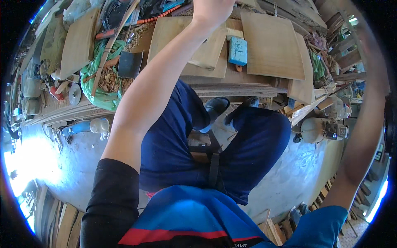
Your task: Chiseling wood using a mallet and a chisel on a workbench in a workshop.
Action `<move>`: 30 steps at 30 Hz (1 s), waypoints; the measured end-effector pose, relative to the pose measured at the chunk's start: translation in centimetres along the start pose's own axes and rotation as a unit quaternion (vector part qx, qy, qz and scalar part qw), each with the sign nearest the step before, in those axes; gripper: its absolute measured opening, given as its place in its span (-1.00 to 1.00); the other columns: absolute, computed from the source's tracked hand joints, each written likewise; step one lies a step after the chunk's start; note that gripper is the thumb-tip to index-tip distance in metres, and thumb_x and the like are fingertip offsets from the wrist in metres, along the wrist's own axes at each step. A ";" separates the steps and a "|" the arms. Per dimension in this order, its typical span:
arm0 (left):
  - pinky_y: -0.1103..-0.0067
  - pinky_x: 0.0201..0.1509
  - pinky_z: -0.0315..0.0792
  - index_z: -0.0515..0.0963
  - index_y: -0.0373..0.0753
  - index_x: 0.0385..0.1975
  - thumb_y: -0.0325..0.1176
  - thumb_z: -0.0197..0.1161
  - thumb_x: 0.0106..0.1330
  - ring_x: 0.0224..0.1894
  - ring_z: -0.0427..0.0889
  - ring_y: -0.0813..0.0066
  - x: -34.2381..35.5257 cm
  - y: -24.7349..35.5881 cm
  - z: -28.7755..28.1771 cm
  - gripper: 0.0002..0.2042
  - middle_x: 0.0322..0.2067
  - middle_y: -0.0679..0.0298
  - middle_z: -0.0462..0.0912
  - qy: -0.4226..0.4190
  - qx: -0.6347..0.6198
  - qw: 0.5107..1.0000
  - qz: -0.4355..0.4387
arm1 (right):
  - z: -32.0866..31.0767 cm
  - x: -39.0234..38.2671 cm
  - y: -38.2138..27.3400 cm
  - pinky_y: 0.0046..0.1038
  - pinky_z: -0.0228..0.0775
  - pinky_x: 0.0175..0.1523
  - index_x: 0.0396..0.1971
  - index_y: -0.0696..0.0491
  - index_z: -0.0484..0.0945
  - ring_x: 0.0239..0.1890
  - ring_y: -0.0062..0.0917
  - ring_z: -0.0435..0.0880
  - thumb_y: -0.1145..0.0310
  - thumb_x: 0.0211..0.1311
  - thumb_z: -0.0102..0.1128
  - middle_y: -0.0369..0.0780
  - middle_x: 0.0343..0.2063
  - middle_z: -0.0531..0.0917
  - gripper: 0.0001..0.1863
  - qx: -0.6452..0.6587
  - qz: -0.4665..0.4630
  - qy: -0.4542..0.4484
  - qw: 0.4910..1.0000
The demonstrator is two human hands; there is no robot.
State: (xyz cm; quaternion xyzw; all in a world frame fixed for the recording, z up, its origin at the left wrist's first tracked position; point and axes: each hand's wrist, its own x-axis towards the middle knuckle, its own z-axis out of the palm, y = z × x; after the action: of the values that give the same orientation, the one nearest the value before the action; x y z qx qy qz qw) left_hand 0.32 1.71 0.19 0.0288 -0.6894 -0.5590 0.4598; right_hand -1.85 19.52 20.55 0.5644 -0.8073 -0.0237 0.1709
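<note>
My left arm stretches forward over the workbench, and my left hand [213,9] is cut off by the top edge, so its fingers do not show. It is above thin wooden boards [171,35] at the far side of the bench. Close by, a light blue block-shaped thing [237,51] lies between those boards and a wide flat wooden panel [271,45]. My right arm is raised along the right rim, blurred, and its hand is out of sight past the edge. A dark flat square piece [130,64] sits left of my left forearm.
A green plastic bag [97,89] of wood shavings lies at the left on the bench [244,80], near a grey disc [75,94]. A rounded pale machine [314,130] stands at the right. My legs are beneath the bench; timber is stacked behind on both sides.
</note>
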 end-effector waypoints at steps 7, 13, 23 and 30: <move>0.57 -0.31 0.40 0.51 -0.34 -0.24 -0.35 0.27 0.47 -0.42 0.48 0.60 0.2 0.1 0.1 -0.83 -0.49 0.29 0.56 0.000 0.006 1.000 -0.017 | 2.6 -0.6 -1.2 -0.53 0.60 -0.48 -0.21 0.24 0.70 -0.53 -0.46 0.74 -0.04 0.52 0.10 -0.16 -0.46 0.75 -0.45 0.108 0.145 -0.005 0.984; 0.57 -0.27 0.42 0.52 -0.33 -0.23 -0.37 0.31 0.43 -0.40 0.47 0.58 0.1 -0.5 0.2 -0.84 -0.49 0.27 0.54 0.025 -0.108 0.992 0.057 | -0.2 -1.9 3.8 -0.48 0.69 -0.40 -0.15 0.31 0.63 -0.43 -0.50 0.78 0.07 0.60 0.01 -0.18 -0.34 0.77 -0.49 0.453 0.133 0.079 0.878; 0.62 -0.55 0.23 0.49 -0.22 -0.43 -0.16 0.30 0.49 -0.61 0.36 0.71 0.8 -2.6 0.6 -0.69 -0.61 0.43 0.45 0.059 0.012 0.992 0.108 | 2.8 -4.3 4.4 -0.44 0.56 -0.14 -0.05 0.18 0.58 -0.35 -0.56 0.65 -0.15 0.50 0.02 -0.23 -0.36 0.64 -0.40 0.564 0.219 0.127 0.786; 0.63 -0.66 0.10 0.50 -0.20 -0.42 -0.33 0.36 0.44 -0.71 0.30 0.73 1.9 -1.9 -2.8 -0.79 -0.68 0.48 0.41 0.144 -0.155 0.977 -0.033 | 24.5 -9.3 -0.9 -0.43 0.60 -0.04 -0.02 0.26 0.67 -0.18 -0.51 0.74 0.02 0.39 0.33 -0.18 -0.22 0.77 -0.46 0.528 0.325 0.312 0.720</move>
State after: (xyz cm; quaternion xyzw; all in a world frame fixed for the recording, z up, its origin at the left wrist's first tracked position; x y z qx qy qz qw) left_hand 0.20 -2.16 -0.33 0.0598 -0.5195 -0.6640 0.5344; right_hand -5.66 23.91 -5.02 0.2420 -0.7238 0.6405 0.0852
